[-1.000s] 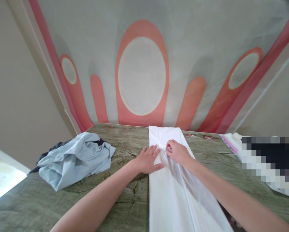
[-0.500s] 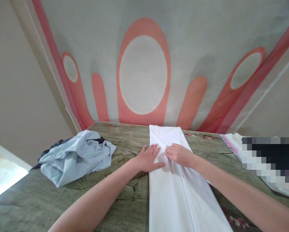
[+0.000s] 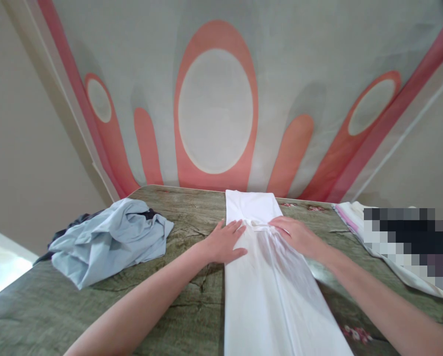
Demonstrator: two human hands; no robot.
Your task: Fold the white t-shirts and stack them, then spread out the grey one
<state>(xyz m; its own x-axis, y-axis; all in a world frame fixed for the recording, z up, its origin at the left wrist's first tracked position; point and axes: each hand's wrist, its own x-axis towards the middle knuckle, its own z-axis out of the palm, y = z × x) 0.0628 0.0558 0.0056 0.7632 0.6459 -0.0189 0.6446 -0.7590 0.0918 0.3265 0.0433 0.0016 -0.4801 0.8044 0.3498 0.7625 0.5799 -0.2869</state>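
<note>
Now, white cloth (image 3: pixel 258 296) runs up the surface (image 3: pixel 192 316); left hand (image 3: pixel 227 242) spread flat on the cloth's left border, gripping nothing; right hand (image 3: pixel 297 236) seemingly pinching its crosswise ridge (image 3: pixel 256 226). Light left pressure, even rightward pull should suit; cloth's end reaches the far edge.

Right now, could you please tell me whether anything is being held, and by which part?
The left hand lies spread on the white cloth, holding nothing; the right hand touches its gathered crease, but whether it pinches there cannot be told.
</note>
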